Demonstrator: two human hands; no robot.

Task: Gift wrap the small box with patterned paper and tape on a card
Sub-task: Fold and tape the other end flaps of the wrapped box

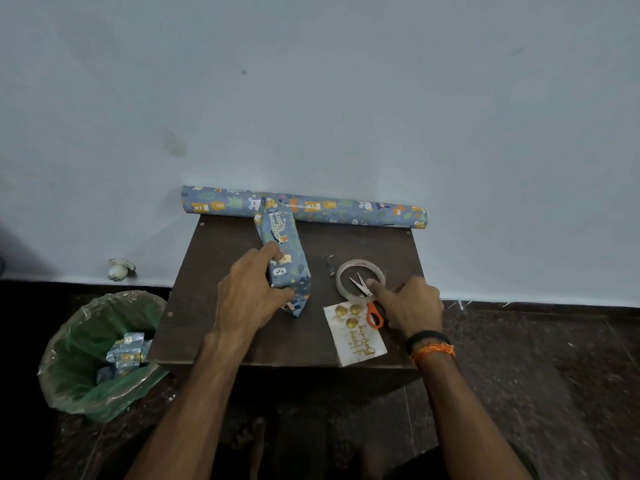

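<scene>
— Box first: where is it?

— On the brown wooden table, wrapped in shiny animal paper. Its far end touches the paper roll at the table's back edge. The left hand wraps around its near end.

— And the right hand?

— Pressing a finger inside the clear tape ring, over orange-handled scissors. The card pokes over the table's front edge.
</scene>
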